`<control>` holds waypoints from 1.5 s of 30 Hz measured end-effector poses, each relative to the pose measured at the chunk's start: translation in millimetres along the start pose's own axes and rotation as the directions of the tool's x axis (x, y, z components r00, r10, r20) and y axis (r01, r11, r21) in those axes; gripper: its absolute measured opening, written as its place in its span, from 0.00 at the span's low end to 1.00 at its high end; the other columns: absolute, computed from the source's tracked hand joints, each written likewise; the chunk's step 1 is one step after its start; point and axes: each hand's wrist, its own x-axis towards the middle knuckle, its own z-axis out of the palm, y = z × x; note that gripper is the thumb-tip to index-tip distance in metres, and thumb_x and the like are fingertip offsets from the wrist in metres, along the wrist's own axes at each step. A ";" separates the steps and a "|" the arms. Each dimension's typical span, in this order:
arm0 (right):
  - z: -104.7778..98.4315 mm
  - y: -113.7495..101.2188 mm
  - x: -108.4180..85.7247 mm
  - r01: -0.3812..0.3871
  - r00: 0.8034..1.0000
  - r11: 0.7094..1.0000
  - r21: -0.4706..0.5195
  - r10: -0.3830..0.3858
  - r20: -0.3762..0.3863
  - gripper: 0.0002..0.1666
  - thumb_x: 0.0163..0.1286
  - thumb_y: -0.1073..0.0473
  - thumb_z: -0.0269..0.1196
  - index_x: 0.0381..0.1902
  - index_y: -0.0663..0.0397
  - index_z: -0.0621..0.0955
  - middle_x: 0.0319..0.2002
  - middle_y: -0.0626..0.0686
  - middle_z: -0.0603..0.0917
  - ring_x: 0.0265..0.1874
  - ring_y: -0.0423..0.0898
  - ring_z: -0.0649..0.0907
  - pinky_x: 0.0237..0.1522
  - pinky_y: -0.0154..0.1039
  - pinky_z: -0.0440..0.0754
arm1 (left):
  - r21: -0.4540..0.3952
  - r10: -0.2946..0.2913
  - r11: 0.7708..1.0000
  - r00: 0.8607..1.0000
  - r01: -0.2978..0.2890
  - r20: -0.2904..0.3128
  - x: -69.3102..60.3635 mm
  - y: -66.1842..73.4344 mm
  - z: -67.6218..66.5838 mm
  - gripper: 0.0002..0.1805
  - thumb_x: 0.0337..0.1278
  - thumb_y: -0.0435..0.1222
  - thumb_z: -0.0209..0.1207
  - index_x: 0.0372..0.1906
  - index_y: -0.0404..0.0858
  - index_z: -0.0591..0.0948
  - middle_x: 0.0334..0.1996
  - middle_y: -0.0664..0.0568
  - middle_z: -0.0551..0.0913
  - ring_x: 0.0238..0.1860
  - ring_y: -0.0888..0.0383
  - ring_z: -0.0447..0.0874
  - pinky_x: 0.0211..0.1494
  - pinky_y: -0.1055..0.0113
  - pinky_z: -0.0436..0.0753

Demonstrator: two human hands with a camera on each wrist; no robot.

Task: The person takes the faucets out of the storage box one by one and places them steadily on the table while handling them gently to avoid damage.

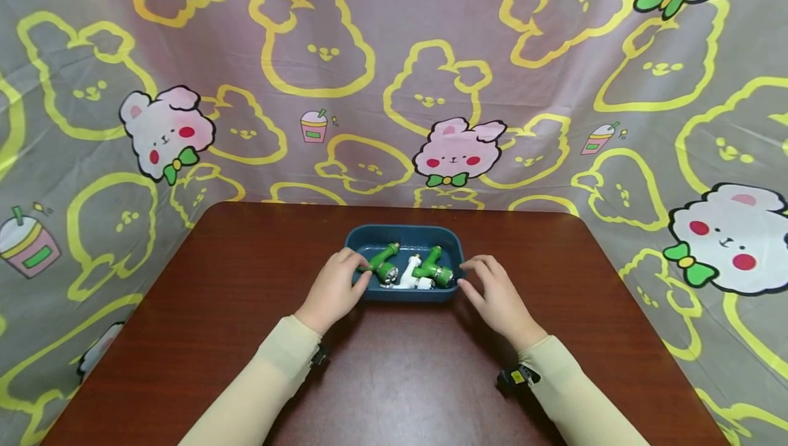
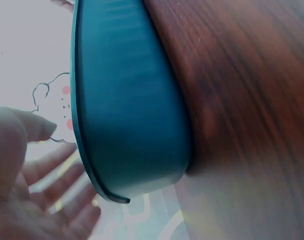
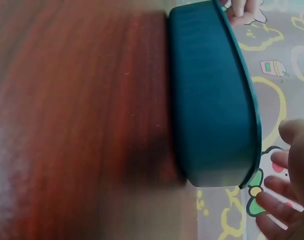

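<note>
A dark blue rectangular box (image 1: 403,296) stands on the table with two green valve-like fittings (image 1: 386,270) (image 1: 440,273) and a white one (image 1: 409,273) inside. At its left end is my left hand (image 1: 332,290), fingers loosely bent over the rim. My right hand (image 1: 501,302) is by the right end, thumb and fingers apart. In the left wrist view, spread fingers show beside the box wall (image 2: 131,100). The right wrist view has the right hand (image 3: 292,185) just off the rim. Whether either hand touches the box I cannot tell.
The brown wooden table (image 1: 418,377) extends around the box on all sides. Behind and beside it hangs a grey-pink cloth (image 1: 382,22) printed with cartoon animals. Dark wrist cameras (image 1: 518,379) are strapped over both pale sleeves (image 1: 258,377).
</note>
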 end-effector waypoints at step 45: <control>25.2 0.5 29.1 -0.494 0.867 0.777 0.390 0.473 0.155 0.27 0.83 0.61 0.49 0.75 0.60 0.68 0.67 0.66 0.77 0.56 0.59 0.83 0.53 0.44 0.81 | -0.320 -0.390 0.861 0.917 0.395 0.083 -1.0 -35.2 8.9 0.23 0.77 0.33 0.47 0.71 0.31 0.71 0.61 0.35 0.82 0.63 0.41 0.81 0.67 0.46 0.78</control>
